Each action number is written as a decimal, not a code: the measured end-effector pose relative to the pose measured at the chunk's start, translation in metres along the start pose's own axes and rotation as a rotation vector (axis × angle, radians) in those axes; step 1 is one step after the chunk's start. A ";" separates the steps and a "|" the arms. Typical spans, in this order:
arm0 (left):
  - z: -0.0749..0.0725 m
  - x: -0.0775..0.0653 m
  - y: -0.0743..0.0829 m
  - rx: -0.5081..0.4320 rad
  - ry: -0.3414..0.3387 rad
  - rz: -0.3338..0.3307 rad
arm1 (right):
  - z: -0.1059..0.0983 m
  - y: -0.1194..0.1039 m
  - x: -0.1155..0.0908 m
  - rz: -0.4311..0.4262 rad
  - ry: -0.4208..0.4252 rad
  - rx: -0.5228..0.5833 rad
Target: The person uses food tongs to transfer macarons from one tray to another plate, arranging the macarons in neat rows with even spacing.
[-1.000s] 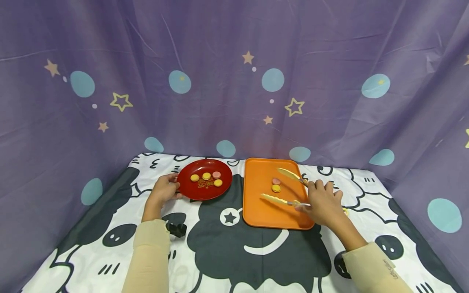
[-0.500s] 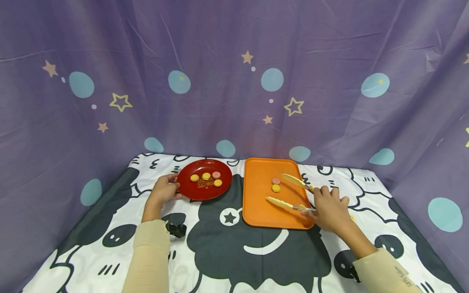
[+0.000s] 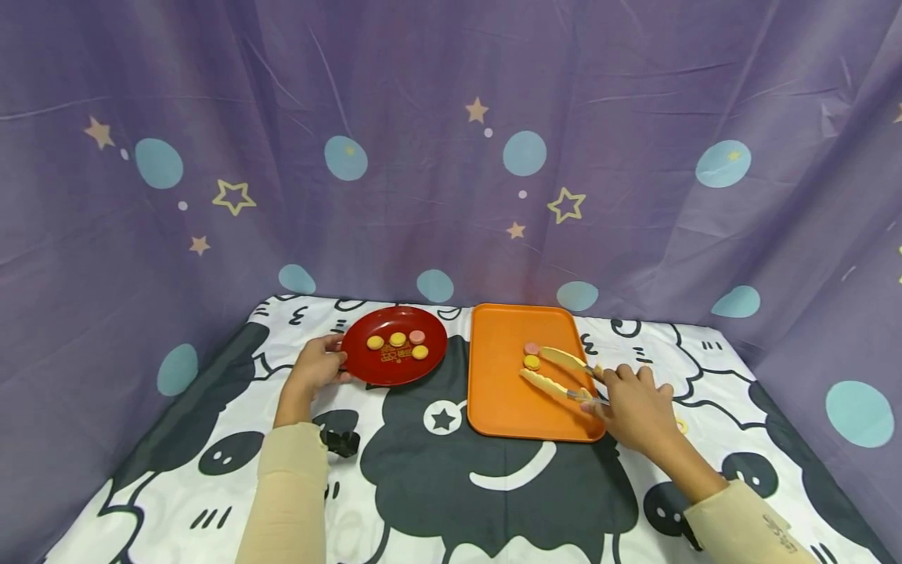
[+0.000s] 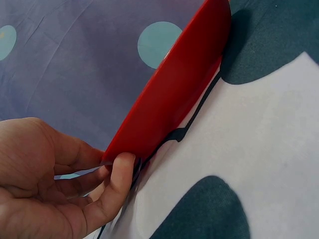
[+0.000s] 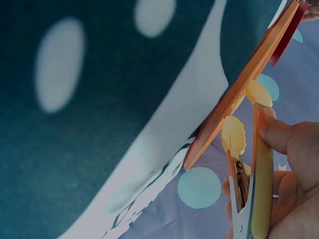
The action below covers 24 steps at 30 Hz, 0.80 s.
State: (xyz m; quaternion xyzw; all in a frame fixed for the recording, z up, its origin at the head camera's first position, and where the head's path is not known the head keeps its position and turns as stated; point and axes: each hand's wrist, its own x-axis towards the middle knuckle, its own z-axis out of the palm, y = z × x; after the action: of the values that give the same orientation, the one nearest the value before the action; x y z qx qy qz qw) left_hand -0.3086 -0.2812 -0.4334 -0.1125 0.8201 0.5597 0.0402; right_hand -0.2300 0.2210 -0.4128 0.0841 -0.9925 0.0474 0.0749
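Note:
My left hand (image 3: 317, 365) pinches the left rim of a red plate (image 3: 366, 368); in the left wrist view the fingers (image 4: 122, 181) sit at the plate's edge. On the plate lie several small macarons, one pink macaron (image 3: 417, 337) and the others yellow. With my right hand (image 3: 640, 407) I hold tongs (image 3: 564, 359) with cream-coloured tips, spread apart over an orange tray (image 3: 500, 407). A yellow macaron (image 3: 532, 363) lies just left of the tips, and a pink macaron (image 3: 531, 348) right behind it. The tips are close to the yellow one; contact cannot be made out.
The tray stands right of the plate on a sheep-patterned cloth (image 3: 423, 486). A purple curtain (image 3: 395, 219) with stars and dots hangs behind the table. A small black object (image 3: 343, 443) is at the left wrist.
The tongs first drew back to the right, then came in towards the yellow macaron, with their tips nearer each other. The left hand and plate stay in place.

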 end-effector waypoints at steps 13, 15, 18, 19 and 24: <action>0.000 0.001 -0.002 0.002 -0.001 0.011 | 0.003 0.000 -0.001 0.002 0.052 0.012; 0.000 0.002 -0.002 0.003 0.002 0.010 | 0.003 0.000 0.000 0.004 0.056 0.010; 0.000 0.002 -0.002 0.003 0.002 0.011 | 0.004 0.000 0.000 0.009 0.065 0.012; 0.000 0.002 -0.002 0.003 0.004 0.010 | 0.004 0.000 0.000 0.009 0.067 0.014; 0.001 0.002 -0.002 0.001 0.006 0.016 | 0.004 0.000 0.000 0.016 0.068 0.016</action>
State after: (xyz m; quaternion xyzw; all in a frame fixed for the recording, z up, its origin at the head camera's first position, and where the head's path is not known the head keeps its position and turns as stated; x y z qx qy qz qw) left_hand -0.3105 -0.2817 -0.4364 -0.1076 0.8214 0.5592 0.0331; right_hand -0.2304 0.2202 -0.4166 0.0753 -0.9896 0.0589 0.1074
